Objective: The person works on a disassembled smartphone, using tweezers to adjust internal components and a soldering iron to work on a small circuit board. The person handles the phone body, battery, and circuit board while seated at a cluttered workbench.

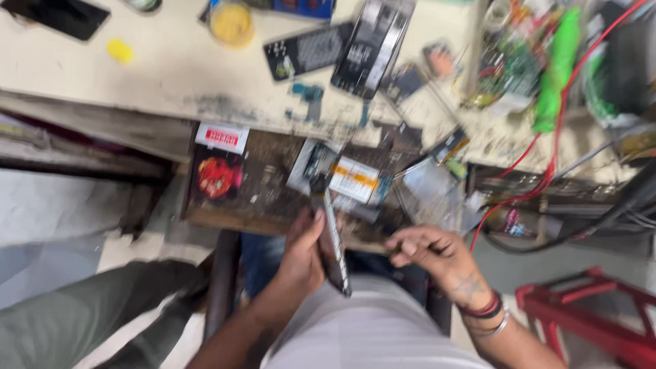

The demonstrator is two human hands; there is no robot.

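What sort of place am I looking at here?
Probably a small phone or electronics repair bench. The left hand holds a slim phone edge-on, loose phone parts and packets lie in an open drawer, and red wires trail off the cluttered worktop. The picture is blurred.

We see a glossy dark phone held edge-on in our left hand, a scuffed, matt cream worktop, a worn wooden drawer, and shiny metal bangles on our right wrist.
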